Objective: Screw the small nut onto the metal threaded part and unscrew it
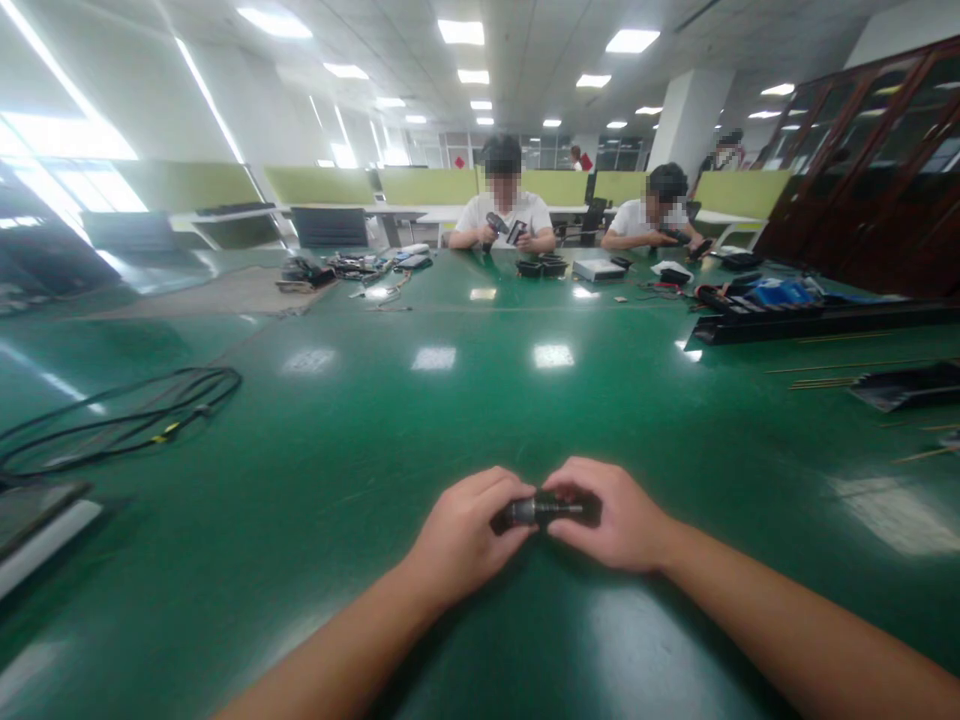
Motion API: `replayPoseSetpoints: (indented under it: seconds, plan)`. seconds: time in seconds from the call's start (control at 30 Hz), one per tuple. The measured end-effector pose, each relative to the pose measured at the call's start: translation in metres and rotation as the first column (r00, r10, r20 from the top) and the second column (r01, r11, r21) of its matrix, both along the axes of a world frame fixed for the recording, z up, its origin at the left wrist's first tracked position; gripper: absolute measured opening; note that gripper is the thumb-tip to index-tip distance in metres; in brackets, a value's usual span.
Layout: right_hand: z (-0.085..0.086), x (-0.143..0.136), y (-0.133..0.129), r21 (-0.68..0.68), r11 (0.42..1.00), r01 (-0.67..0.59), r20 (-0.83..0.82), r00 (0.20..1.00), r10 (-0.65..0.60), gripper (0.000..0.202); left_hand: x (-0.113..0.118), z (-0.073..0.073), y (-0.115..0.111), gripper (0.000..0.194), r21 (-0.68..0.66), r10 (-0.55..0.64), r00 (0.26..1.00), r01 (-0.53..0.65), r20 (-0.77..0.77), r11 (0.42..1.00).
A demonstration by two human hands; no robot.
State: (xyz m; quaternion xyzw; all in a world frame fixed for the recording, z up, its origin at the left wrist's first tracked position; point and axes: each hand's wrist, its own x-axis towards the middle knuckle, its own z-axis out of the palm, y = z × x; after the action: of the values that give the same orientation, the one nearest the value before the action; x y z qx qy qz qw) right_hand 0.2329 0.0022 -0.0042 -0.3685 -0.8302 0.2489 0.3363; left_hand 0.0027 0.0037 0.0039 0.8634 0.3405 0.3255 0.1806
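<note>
Both ends of the black part (pixel 556 510) are pinched, one by your left hand (pixel 469 522), one by your right hand (pixel 619 515), over the table (pixel 375 400). You're seemingly steadying it; moving on likely calls for even, aligned grips.

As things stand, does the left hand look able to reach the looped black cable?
Probably yes, with some stretching: nothing visibly blocks the way over the green tabletop to the cable, but the left hand would first have to release the dark cylindrical object.
</note>
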Motion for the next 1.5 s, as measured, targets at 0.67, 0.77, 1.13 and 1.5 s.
replayPoseSetpoints:
  seconds: [0.67,0.77,1.13,1.5]
  plan:
    - [-0.0040,-0.0005,-0.0010,0.092,0.995,-0.028,0.059,0.998,0.023,0.017,0.0023,-0.0023,-0.0025,0.022,-0.002,-0.055,0.998,0.055,-0.021,0.998]
    - [-0.0051,-0.0012,-0.0013,0.107,0.994,-0.029,0.061,0.998,0.023,0.017,0.0024,-0.0050,-0.0017,0.024,0.001,-0.059,0.998,0.059,-0.028,0.998]
    - [-0.0051,-0.0036,-0.0022,0.117,0.993,-0.009,0.062,0.998,0.002,0.005,0.0069,-0.0080,-0.0026,0.023,-0.026,-0.011,1.000,0.012,0.029,1.000]
    - [-0.0052,-0.0021,-0.0021,0.106,0.994,-0.021,0.053,0.998,0.015,0.005,0.0090,-0.0076,-0.0047,0.023,-0.058,0.017,0.998,-0.013,0.064,0.998]
